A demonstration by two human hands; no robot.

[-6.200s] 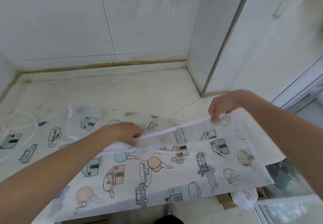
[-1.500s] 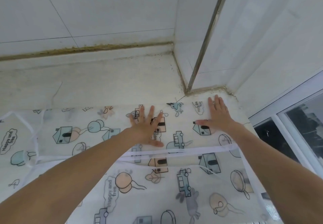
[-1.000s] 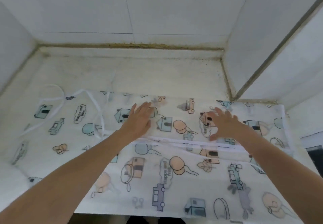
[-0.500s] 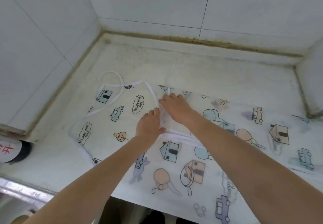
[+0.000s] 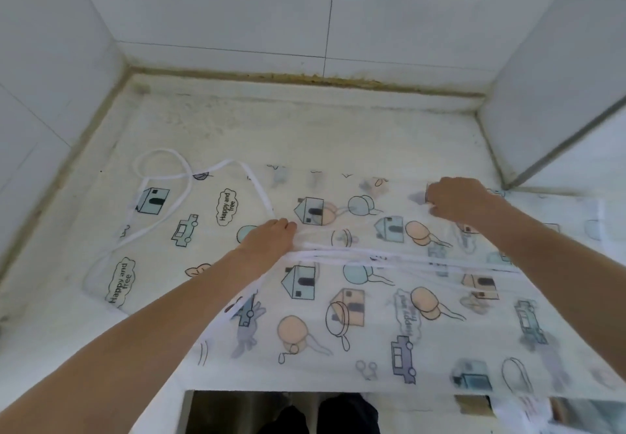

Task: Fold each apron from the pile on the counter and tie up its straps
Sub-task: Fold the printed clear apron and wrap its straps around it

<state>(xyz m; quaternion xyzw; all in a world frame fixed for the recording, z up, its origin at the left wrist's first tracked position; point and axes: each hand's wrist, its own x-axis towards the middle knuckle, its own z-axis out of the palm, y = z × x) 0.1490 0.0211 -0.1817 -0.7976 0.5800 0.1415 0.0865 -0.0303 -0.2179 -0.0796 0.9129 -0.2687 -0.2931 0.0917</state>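
Left hand: the left hand [image 5: 267, 235] is laid palm-down on the apron [image 5: 338, 264], fingers extended and fairly straight, pressed flat at the left end of the folded edge; nothing is clasped.
Right hand: the right hand [image 5: 454, 200] is set on the upper layer of the apron farther right, near the back edge; its fingers are curled under, knuckles up. Whether cloth is pinched beneath them cannot be told.
Apron: a thin, translucent sheet printed with houses, cars, pans and "Happy and free" labels is spread flat across the counter [image 5: 305, 129]. Its far part is doubled over the near part, and the white hem of the folded layer [image 5: 389, 257] is seen as a band running rightward from the left hand. The near edge is draped past the counter's front lip.
Straps: a white strap [image 5: 159, 176] is left loose in loops at the apron's left end, lying on the bib and the counter, untied. A second white strap edge [image 5: 261, 190] is seen slanting down towards the left hand.
Counter: a pale, stained stone surface, bare behind the apron.
Walls: white tiled walls [image 5: 237, 10] are set at the back and left; a white panel with a grey metal edge [image 5: 559, 142] closes the right side, just beyond the right hand.
Below the lip: dark shoes [image 5: 321, 413] are seen on the floor.
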